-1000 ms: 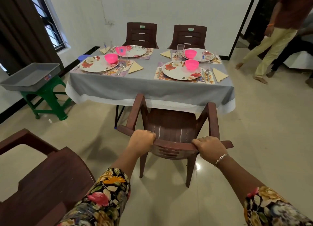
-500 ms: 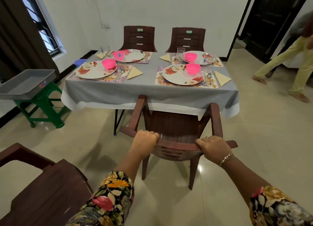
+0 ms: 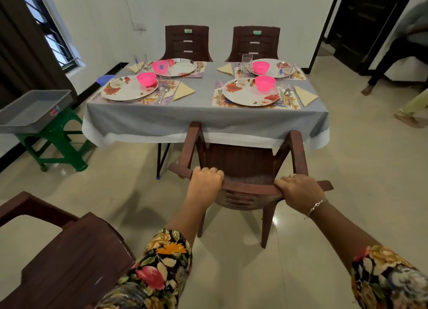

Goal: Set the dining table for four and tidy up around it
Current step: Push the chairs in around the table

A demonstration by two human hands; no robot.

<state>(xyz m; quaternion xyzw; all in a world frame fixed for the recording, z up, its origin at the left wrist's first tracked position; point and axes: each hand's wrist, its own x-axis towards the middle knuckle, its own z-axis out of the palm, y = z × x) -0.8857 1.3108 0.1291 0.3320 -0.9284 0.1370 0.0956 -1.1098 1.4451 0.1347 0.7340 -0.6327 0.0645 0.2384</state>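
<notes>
Left hand [image 3: 205, 181] and right hand [image 3: 298, 190] each gripped the top rail of the brown chair [image 3: 243, 163], fingers curled over it. Chair stood at the near edge of the dining table [image 3: 185, 121], armrests touching the grey tablecloth's hanging hem. Four places laid.

no readable text anywhere

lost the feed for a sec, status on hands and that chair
Left hand and right hand both clamped on the chair backrest. Chair faces the table, front at the cloth edge. Spare chair near left, not in path.
</notes>
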